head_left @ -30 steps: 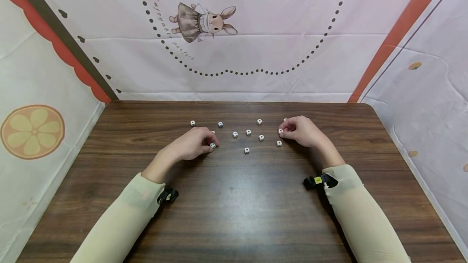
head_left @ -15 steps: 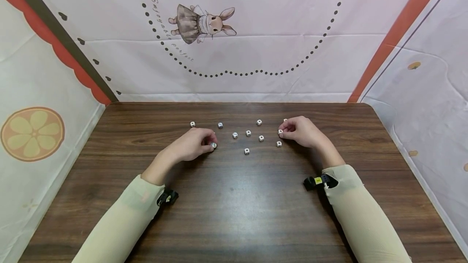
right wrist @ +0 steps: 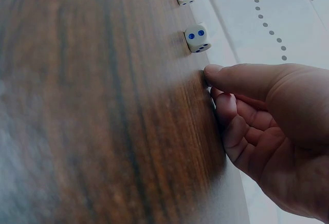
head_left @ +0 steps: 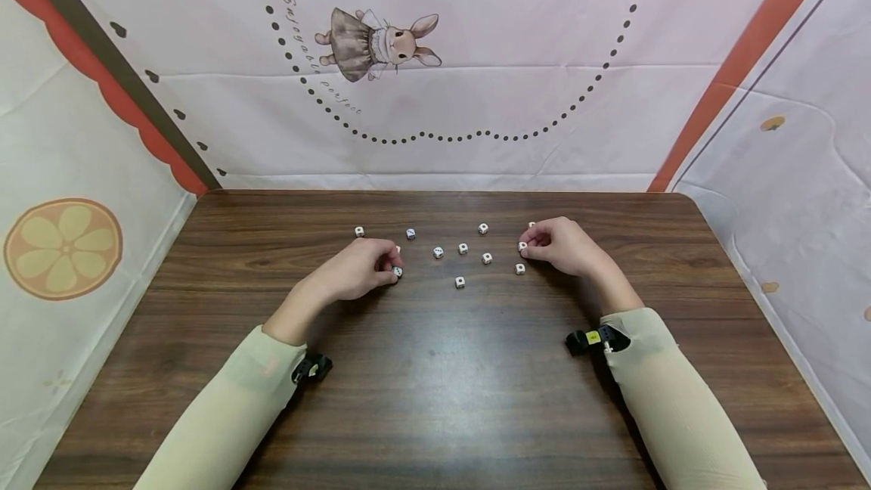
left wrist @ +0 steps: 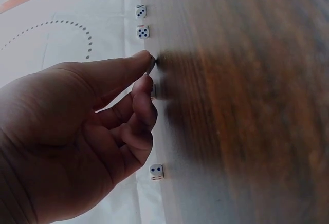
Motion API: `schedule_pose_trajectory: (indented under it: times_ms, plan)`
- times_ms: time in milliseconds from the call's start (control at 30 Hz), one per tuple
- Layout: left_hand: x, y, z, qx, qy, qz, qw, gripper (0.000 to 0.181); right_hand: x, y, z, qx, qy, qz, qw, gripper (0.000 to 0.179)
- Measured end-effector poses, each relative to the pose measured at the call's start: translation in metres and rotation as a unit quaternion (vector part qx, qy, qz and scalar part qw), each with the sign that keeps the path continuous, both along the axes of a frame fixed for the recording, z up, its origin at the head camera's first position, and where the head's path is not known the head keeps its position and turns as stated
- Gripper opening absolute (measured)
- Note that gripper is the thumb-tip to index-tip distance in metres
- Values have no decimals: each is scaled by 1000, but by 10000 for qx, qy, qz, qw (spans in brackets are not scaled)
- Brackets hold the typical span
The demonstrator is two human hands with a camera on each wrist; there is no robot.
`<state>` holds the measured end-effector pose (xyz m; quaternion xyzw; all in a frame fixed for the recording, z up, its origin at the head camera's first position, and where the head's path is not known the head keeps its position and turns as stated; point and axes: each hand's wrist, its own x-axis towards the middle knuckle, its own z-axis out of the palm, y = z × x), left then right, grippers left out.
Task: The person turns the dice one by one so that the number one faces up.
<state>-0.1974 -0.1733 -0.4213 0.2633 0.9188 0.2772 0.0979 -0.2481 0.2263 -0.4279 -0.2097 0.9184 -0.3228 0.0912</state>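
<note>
My left hand [head_left: 361, 269] pinches a small white die [head_left: 398, 272] between thumb and fingertips at the tabletop. In the left wrist view, the left hand [left wrist: 97, 126] hides nearly all of that die. Farther right, my right hand [head_left: 565, 246] pinches another white die [head_left: 522, 246]. The right wrist view has the right hand [right wrist: 272, 126] low against the table, its die mostly covered by the fingers. Just beyond the right fingertips is a die [head_left: 531, 225], partly hidden, and nearer to me lies a die [head_left: 520, 269]. Behind the left fingers a die [head_left: 398, 249] barely shows.
Several loose dice lie between the hands, among them one die [head_left: 460, 283] toward the front and one die [head_left: 483, 228] farther back. Another die [head_left: 359, 231] lies beyond the left hand. The brown wooden table [head_left: 435, 414] ends at a printed cloth backdrop [head_left: 503, 97].
My left fingertips have drawn in slightly around their die, which has turned a little and shifted barely rightward. My right hand stays in place on its die.
</note>
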Motion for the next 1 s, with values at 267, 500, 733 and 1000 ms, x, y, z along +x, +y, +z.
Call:
schedule_pose_trajectory:
  times_ms: [267,500,733,1000]
  plan:
    - [1,-1,-1,-30,13,54,10000,12,-1,0,-1,18,-22,-23,10000,8]
    - [1,-3,-2,-92,-5,78,9999,13,-1,0,-2,6,-88,-93,9999,8]
    - [0,-3,-3,-105,0,122,9999,15,-1,1,-3,24,-65,-54,10000,8]
    - [4,2,1,-164,-63,348,9992,26,-1,1,-2,17,-43,-59,10000,8]
